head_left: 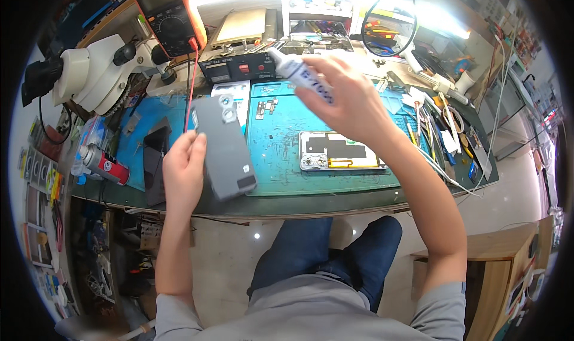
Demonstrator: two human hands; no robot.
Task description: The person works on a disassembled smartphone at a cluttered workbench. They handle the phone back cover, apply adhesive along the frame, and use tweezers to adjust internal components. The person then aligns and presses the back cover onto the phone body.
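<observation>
My left hand pinches the left edge of a dark grey phone back cover, holding it tilted over the front left of the mat. Round camera openings show near the cover's top. In my right hand is a white glue tube with blue lettering, its nozzle pointing to the upper left. The tube is above the mat, apart from the cover. Below my right hand, an opened phone lies on the blue work mat, its inner parts and a yellow flex strip exposed.
A dark phone-shaped panel and a red spray can lie at left, near a white microscope. An orange multimeter stands behind, beside a black heating unit. Tweezers and other hand tools crowd the right side.
</observation>
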